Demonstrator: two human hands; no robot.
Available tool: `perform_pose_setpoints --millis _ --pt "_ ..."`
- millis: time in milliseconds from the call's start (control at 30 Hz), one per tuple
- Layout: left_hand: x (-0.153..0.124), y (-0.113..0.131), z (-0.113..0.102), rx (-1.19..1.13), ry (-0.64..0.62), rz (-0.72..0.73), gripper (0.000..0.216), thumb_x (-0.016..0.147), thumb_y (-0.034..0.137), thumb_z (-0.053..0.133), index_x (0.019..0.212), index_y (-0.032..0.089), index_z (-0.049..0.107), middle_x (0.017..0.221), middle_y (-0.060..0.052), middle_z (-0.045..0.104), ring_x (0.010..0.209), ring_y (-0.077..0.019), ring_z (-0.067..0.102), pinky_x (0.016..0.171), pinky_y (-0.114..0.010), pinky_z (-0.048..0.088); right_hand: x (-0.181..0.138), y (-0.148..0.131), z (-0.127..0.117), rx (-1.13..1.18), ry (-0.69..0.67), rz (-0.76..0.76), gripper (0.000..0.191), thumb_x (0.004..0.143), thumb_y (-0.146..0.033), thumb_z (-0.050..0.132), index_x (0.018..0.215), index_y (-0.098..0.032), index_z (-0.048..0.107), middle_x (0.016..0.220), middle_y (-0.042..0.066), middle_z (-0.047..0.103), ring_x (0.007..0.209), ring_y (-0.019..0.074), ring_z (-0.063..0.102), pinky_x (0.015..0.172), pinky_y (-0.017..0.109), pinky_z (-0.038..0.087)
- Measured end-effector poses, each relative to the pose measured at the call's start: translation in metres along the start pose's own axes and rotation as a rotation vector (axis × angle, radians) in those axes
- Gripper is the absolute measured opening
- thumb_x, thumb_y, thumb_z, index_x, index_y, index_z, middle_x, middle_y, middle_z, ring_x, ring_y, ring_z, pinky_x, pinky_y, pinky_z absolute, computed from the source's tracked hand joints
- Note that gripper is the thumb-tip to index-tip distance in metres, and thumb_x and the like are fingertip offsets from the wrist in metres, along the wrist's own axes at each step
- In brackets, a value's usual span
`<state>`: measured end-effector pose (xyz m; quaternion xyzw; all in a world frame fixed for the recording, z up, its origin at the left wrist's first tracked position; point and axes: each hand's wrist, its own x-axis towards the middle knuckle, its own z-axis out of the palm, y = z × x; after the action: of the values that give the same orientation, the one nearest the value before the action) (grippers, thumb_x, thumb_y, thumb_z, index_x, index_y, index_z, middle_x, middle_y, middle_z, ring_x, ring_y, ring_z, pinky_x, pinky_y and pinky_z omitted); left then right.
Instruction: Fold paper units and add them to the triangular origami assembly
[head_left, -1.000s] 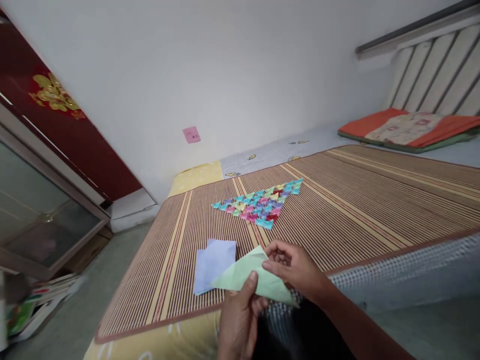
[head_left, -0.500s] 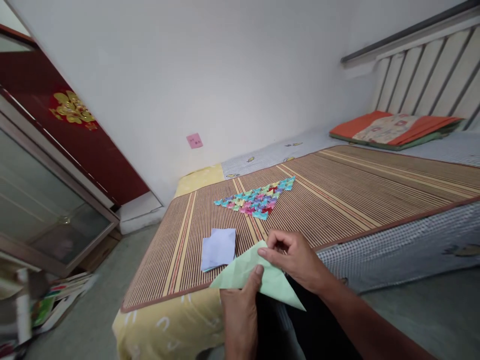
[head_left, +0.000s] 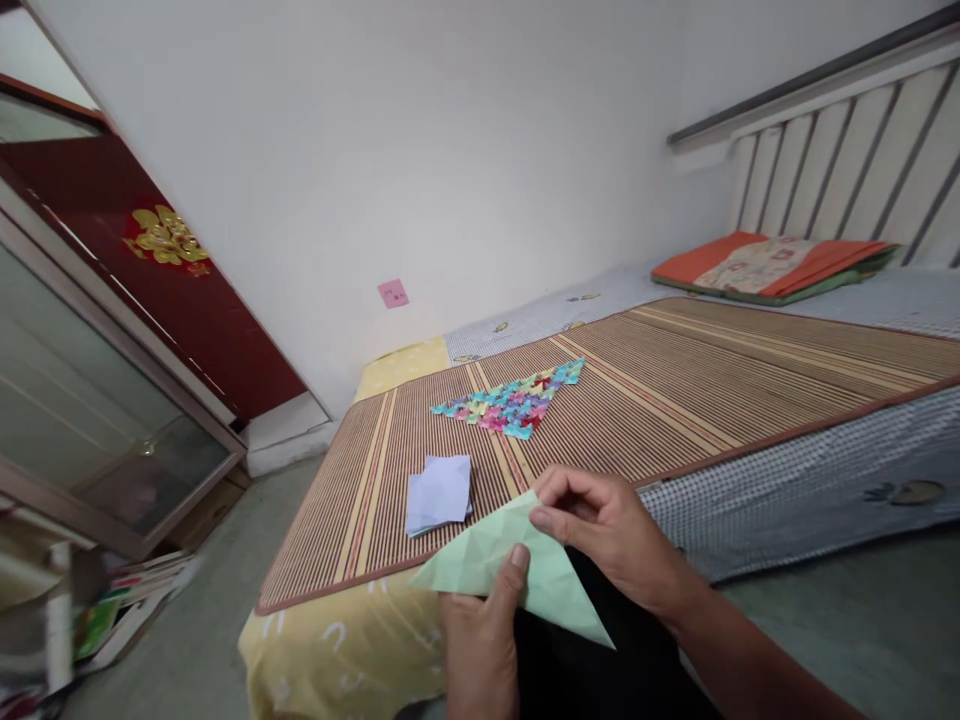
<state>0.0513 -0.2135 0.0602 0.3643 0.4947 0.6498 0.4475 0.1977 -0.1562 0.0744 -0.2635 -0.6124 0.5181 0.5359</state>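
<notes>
A light green sheet of paper [head_left: 480, 550], folded into a triangle with crease lines showing, is held over my lap at the bed's edge. My left hand [head_left: 487, 620] grips it from below, thumb pressed on its face and the other fingers hidden behind. At the upper right edge of the paper, my right hand [head_left: 600, 525] pinches it between thumb and bent fingers. Just beyond the paper lies a stack of pale lilac square sheets [head_left: 440, 492]. Farther back, many small multicoloured folded paper pieces form a triangular arrangement [head_left: 517, 400].
A striped bamboo mat [head_left: 652, 380] covers much of the bed. An orange folded quilt [head_left: 772, 265] lies at the far right by the white radiator [head_left: 847, 150]. A pink note [head_left: 392, 293] is on the wall. Papers are piled on the floor at left.
Both hands still hold the green paper, which has dipped slightly. My right hand has shifted a little right along its upper edge. The view has tilted slightly.
</notes>
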Motion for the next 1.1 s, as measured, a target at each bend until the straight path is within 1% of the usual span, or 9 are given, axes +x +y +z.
perform_pose_setpoints --millis 67,133,300,433,600,700,767,900,1100 --pt "-0.001 -0.003 0.002 -0.021 0.024 -0.006 0.046 0.069 0.036 0.087 0.108 0.013 0.077 0.102 -0.012 0.08 0.101 -0.0312 0.073 0.09 -0.039 0.058 0.0 -0.002 0.002 0.039 0.027 0.027 0.027 0.084 -0.037 0.076 0.073 -0.018 0.06 0.078 0.0 0.057 0.07 0.0138 0.052 0.063 0.027 0.043" --pt "-0.003 -0.006 0.006 -0.096 0.049 -0.013 0.05 0.067 0.033 0.089 0.112 0.015 0.075 0.101 -0.01 0.08 0.101 -0.03 0.074 0.093 -0.04 0.056 -0.001 -0.004 0.004 0.029 0.057 0.029 0.029 0.082 -0.037 0.077 0.071 -0.018 0.059 0.075 -0.001 0.055 0.068 0.0132 0.051 0.062 0.026 0.042" --pt "-0.004 -0.003 0.019 -0.32 0.031 -0.04 0.05 0.073 0.029 0.085 0.12 0.017 0.072 0.108 -0.012 0.078 0.103 -0.031 0.073 0.096 -0.046 0.055 -0.004 -0.003 0.009 -0.03 0.113 -0.024 0.025 0.083 -0.03 0.076 0.068 -0.018 0.059 0.071 -0.001 0.055 0.066 0.0132 0.051 0.061 0.026 0.042" --pt "-0.003 -0.004 0.022 -0.453 0.016 -0.111 0.051 0.075 0.025 0.084 0.123 0.016 0.07 0.111 -0.013 0.077 0.106 -0.0318 0.072 0.098 -0.047 0.054 -0.003 0.001 0.009 0.005 0.164 0.001 0.024 0.079 -0.028 0.078 0.067 -0.018 0.06 0.072 -0.001 0.058 0.067 0.0129 0.053 0.06 0.025 0.043" --pt "0.0 -0.007 0.027 -0.486 0.017 -0.165 0.061 0.073 0.022 0.085 0.131 0.018 0.066 0.113 -0.013 0.076 0.108 -0.0325 0.071 0.098 -0.047 0.053 0.0 0.005 0.005 0.058 0.2 0.061 0.025 0.075 -0.031 0.08 0.069 -0.018 0.059 0.073 -0.001 0.059 0.067 0.013 0.055 0.062 0.025 0.046" --pt "0.001 -0.008 0.03 -0.485 0.028 -0.194 0.062 0.071 0.022 0.086 0.129 0.018 0.066 0.113 -0.013 0.076 0.11 -0.0327 0.07 0.098 -0.047 0.054 0.0 0.006 0.003 0.075 0.259 0.096 0.025 0.071 -0.029 0.083 0.08 -0.019 0.061 0.074 -0.001 0.061 0.069 0.0136 0.058 0.063 0.025 0.049" --pt "0.002 -0.008 0.032 -0.473 0.023 -0.196 0.057 0.071 0.022 0.086 0.125 0.017 0.069 0.113 -0.013 0.076 0.111 -0.0328 0.07 0.099 -0.047 0.053 -0.001 0.007 0.003 0.08 0.283 0.078 0.029 0.071 -0.027 0.083 0.09 -0.02 0.063 0.077 -0.001 0.063 0.072 0.0143 0.06 0.066 0.026 0.051" --pt "0.003 -0.009 0.035 -0.46 0.002 -0.167 0.053 0.072 0.022 0.086 0.122 0.016 0.07 0.114 -0.013 0.076 0.113 -0.0321 0.069 0.102 -0.047 0.051 -0.003 0.007 0.002 0.044 0.291 0.03 0.033 0.076 -0.024 0.079 0.105 -0.02 0.064 0.082 0.0 0.065 0.076 0.0147 0.063 0.069 0.026 0.053" --pt "0.005 -0.012 0.037 -0.435 0.018 -0.127 0.051 0.073 0.023 0.085 0.121 0.016 0.07 0.113 -0.012 0.076 0.112 -0.0318 0.069 0.103 -0.048 0.05 -0.001 0.005 -0.002 0.031 0.283 0.036 0.032 0.075 -0.025 0.08 0.103 -0.019 0.066 0.083 0.001 0.065 0.078 0.0154 0.063 0.07 0.026 0.053"
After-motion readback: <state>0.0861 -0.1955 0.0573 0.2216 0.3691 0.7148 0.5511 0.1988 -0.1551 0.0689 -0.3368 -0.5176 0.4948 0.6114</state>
